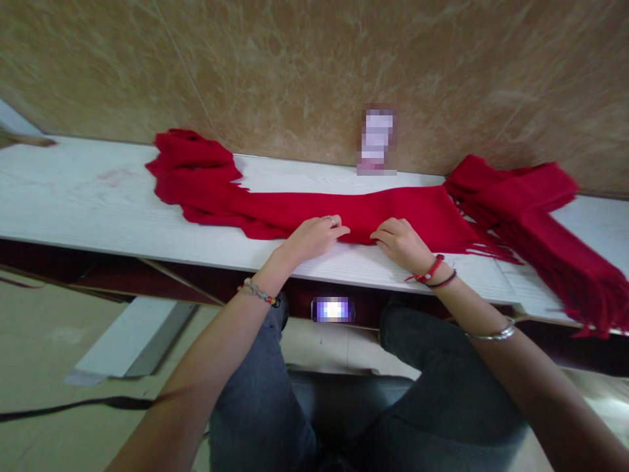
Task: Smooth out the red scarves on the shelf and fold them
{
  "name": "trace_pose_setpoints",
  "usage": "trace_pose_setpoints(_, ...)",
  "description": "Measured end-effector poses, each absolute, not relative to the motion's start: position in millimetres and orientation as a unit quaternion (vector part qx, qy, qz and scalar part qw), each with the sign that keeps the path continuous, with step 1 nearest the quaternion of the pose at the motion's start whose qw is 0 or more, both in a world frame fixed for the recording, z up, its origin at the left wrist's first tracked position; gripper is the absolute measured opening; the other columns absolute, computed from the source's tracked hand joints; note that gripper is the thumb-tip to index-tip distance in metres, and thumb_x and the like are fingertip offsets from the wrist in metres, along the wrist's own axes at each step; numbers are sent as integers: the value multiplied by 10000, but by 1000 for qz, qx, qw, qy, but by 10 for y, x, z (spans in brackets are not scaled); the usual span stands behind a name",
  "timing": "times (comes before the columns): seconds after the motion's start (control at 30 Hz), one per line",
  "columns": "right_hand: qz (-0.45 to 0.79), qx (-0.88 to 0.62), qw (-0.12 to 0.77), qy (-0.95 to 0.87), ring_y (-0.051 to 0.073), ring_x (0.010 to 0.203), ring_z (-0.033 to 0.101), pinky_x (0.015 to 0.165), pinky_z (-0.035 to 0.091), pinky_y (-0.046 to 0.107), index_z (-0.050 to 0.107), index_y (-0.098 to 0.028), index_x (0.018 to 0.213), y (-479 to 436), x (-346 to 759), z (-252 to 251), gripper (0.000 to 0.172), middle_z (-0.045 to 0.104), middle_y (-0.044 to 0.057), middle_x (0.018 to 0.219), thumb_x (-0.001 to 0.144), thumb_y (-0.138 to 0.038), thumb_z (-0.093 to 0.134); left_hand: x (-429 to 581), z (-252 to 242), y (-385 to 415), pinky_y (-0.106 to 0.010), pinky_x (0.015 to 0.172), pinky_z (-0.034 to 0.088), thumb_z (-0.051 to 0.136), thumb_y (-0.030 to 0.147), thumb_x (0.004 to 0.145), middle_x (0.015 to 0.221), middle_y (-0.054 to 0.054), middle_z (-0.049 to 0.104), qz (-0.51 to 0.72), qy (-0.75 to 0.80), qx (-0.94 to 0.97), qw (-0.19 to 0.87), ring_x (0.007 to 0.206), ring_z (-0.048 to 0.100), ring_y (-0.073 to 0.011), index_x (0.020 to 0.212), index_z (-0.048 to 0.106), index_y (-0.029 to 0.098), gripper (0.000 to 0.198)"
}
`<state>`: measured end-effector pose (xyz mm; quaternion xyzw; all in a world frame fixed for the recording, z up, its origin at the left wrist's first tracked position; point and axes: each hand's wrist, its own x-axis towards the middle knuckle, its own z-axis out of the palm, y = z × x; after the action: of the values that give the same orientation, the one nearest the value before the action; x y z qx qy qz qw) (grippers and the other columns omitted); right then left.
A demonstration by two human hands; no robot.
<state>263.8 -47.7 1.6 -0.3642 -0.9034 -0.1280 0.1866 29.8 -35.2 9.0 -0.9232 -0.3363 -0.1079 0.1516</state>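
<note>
A long red scarf (344, 206) lies along the white bench top, folded lengthwise into a strip. Its left end is bunched up in a loose heap, while the fringed right end lies flat. My left hand (318, 236) has its fingers curled at the scarf's near edge, closed on the cloth. A short way to the right, my right hand (401, 241) pinches the same edge, its fingers bent over the fabric. Another folded red scarf (521, 203) with fringe rests at the right, touching the first one's fringed end and hanging past the front edge.
The narrow white bench top (88, 190) runs against a brown marbled wall (275, 78). A blurred pinkish-white item (377, 139) is at the wall behind the scarf. Below the front edge are a bright blurred rectangle (333, 309), my knees, and a white board (125, 337) on the floor.
</note>
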Motion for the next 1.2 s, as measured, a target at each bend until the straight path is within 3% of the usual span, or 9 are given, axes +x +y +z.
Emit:
trace_pose_setpoints(0.17,-134,-345,151,-917,176,729,504,657,371,286,676,-141,879,-480,2661,2,258,617,94,818,889,-148,419,330,82,-370,-274,785,447,451,78,863,1050,-42,623,-96,-287,-942,143,940,564,-161,1116,603,197,318)
trace_pose_setpoints(0.5,-144,-362,107,-915,181,720,501,648,404,285,618,-119,1117,-472,2652,-23,327,582,94,805,903,-128,371,321,152,-413,-246,655,423,429,172,899,956,-50,604,-40,-364,-918,154,818,599,-153,1114,616,210,288)
trace_pose_setpoints(0.67,-104,-375,141,-910,187,809,534,718,425,290,631,-133,1061,-487,2666,-18,278,611,103,882,897,-173,410,331,118,-399,-276,690,426,459,140,876,933,-63,615,-80,-327,-925,175,843,585,-175,969,658,163,221)
trace_pose_setpoints(0.87,-129,-376,144,-906,170,750,532,668,394,271,657,-148,881,-496,2669,-6,268,615,85,813,912,-202,396,309,93,-379,-260,700,422,442,107,875,892,-51,608,-95,-325,-929,149,831,572,-161,1008,654,184,261)
trace_pose_setpoints(1.03,-139,-354,125,-916,173,752,525,664,380,270,652,-129,897,-492,2668,-2,256,619,86,822,909,-187,403,323,77,-377,-241,628,400,412,115,889,895,-32,564,-71,-339,-930,124,746,563,-139,1186,572,264,369)
trace_pose_setpoints(1.2,-134,-360,149,-911,191,806,522,698,382,282,638,-138,933,-492,2605,12,187,619,93,870,880,-199,469,425,45,-379,-275,676,419,440,190,899,947,-59,589,-102,-350,-921,141,795,584,-165,1038,637,176,242)
